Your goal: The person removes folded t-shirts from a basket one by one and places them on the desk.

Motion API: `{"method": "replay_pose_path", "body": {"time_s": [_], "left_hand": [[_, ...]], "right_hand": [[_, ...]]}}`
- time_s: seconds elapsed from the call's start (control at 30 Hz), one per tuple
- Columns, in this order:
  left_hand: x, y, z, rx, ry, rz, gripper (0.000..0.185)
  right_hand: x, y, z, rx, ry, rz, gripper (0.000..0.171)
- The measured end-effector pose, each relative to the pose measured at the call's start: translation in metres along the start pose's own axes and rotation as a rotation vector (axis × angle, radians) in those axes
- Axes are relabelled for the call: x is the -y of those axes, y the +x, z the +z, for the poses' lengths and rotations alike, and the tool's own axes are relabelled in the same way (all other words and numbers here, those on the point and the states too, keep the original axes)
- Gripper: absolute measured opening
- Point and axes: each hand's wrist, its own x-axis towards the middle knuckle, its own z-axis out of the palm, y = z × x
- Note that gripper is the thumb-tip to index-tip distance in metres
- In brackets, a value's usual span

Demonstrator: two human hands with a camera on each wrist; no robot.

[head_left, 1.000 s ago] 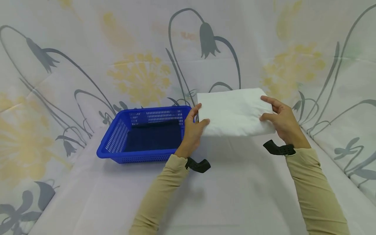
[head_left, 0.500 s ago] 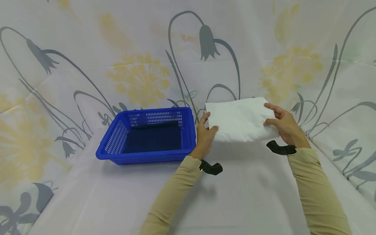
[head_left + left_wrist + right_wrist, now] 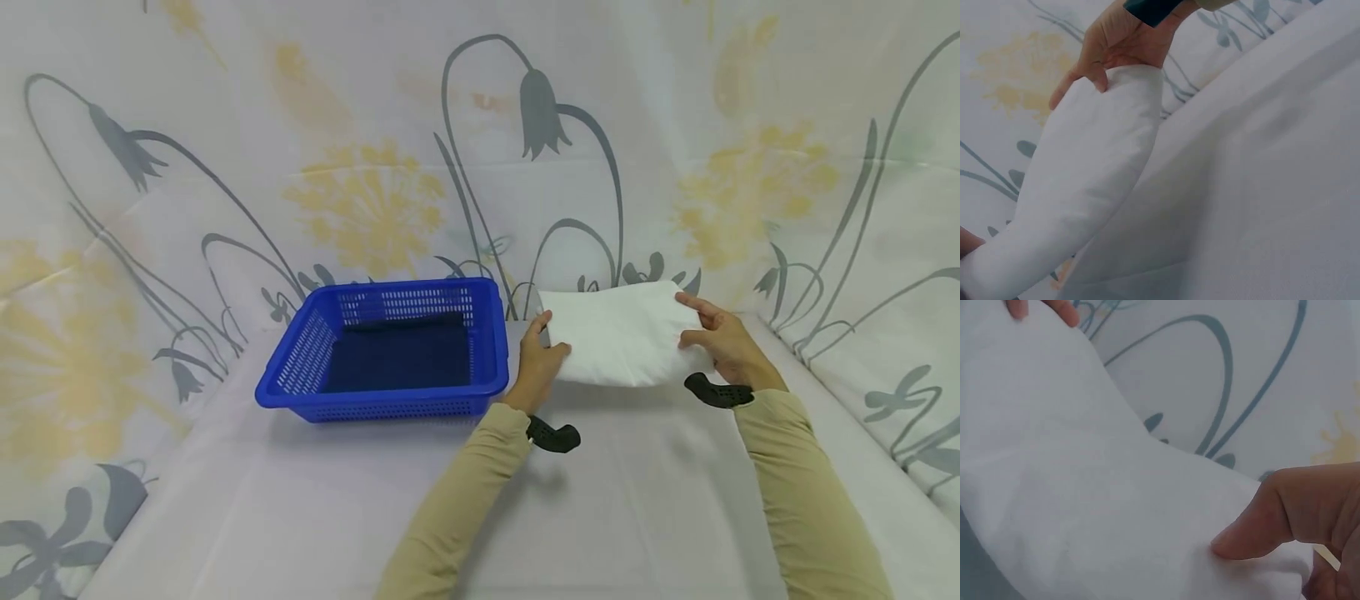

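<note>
Left hand (image 3: 542,360) pinches left edge of folded white cloth (image 3: 618,333), thumb on top, fingers under. Right hand (image 3: 722,340) pinches right edge same way. Both grips clamped on cloth. Cloth soft, smooth, puffy, shaped like rectangle, held just above table (image 3: 360,517), right of blue basket (image 3: 307,354). Left hand close to basket's right rim, small gap between. Basket hard plastic, walls full of little holes. Table wears pale plain sheet, lots of open room near person. Flower-print sheet (image 3: 360,200) hangs behind.
</note>
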Motion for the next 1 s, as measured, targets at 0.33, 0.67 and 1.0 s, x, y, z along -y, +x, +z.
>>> {"method": "replay_pose_path", "body": {"time_s": [0.33, 0.67, 1.0], "left_hand": [[0.017, 0.011, 0.002, -0.003, 0.071, -0.115, 0.073], [0.026, 0.02, 0.004, -0.032, 0.129, -0.145, 0.072], [0.032, 0.023, -0.001, -0.024, 0.201, -0.175, 0.069]], "right_hand": [[-0.022, 0.011, -0.005, 0.038, -0.087, 0.069, 0.088], [-0.037, 0.021, -0.001, 0.019, -0.224, 0.001, 0.085], [-0.056, 0.024, -0.003, -0.002, -0.337, -0.015, 0.08]]}}
